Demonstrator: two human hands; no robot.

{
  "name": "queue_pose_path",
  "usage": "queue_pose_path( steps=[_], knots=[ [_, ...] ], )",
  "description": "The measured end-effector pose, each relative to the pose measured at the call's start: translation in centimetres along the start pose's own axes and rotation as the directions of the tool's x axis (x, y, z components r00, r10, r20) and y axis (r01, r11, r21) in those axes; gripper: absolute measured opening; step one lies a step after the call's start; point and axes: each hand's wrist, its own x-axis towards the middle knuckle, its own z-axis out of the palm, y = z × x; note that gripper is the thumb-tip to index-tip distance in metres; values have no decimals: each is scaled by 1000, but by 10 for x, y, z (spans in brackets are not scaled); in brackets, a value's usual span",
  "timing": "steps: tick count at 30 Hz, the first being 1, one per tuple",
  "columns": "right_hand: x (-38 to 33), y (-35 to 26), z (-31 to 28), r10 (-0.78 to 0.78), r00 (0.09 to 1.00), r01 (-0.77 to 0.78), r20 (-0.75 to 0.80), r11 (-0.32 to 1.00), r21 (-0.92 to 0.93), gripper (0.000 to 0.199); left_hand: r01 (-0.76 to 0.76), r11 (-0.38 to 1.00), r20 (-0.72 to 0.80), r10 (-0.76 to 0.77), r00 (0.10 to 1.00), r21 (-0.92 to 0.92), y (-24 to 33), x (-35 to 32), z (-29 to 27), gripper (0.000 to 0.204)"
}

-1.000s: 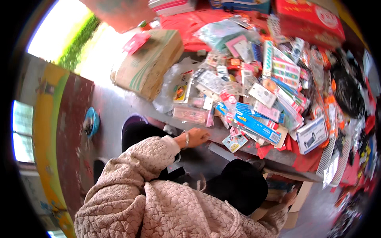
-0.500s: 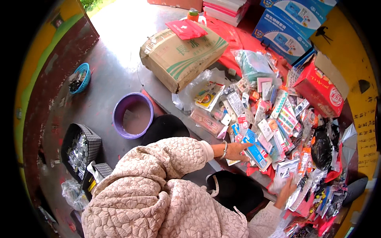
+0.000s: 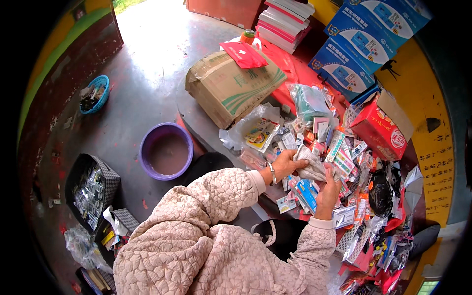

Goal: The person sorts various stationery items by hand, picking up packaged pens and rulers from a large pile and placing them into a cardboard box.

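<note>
Over the heap of small packaged goods [image 3: 339,147], a crumpled greyish-white cloth [image 3: 310,163] is stretched between my hands. My left hand [image 3: 285,166], with a silver bangle at the wrist, has its fingers closed on the cloth's left end. On the other side, my right hand [image 3: 328,195] grips the cloth's right part, thumb up. Whether anything is wrapped inside the cloth cannot be seen. Just below the hands lie a blue-and-white packet [image 3: 307,192] and a flat clear-wrapped packet [image 3: 344,216].
A purple basin [image 3: 142,150] of murky water stands on the floor to the left. Beyond the heap are a large cardboard carton [image 3: 211,88], a red box [image 3: 378,125] and stacked blue boxes [image 3: 344,69]. A checked basket [image 3: 110,177] and a blue basket [image 3: 104,96] sit further left.
Both hands have left the packets and come together further up over the heap, now holding the cloth. The right hand moved up and left. The view has shifted slightly.
</note>
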Motion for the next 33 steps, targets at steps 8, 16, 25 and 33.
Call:
queue_pose_path(
  steps=[8, 16, 25, 33],
  knots=[
    [-17, 6, 31, 47, 991, -54, 126, 997, 55, 23, -535, 594, 187, 546, 817, 601, 79, -48, -53, 24],
    [-25, -12, 71, 113, 971, -131, 210, 989, 73, 13, -254, 878, -337, 402, 852, 406, 158, -168, -187, 33],
    [-21, 20, -4, 306, 947, -307, 97, 952, -4, 11, 326, 912, -752, -28, 658, 251, 39, -234, -357, 32],
    [-20, 45, -35, 317, 947, -312, 57, 946, -84, 17, 482, 839, -874, -16, 486, 253, -27, -238, -442, 15]
  ],
)
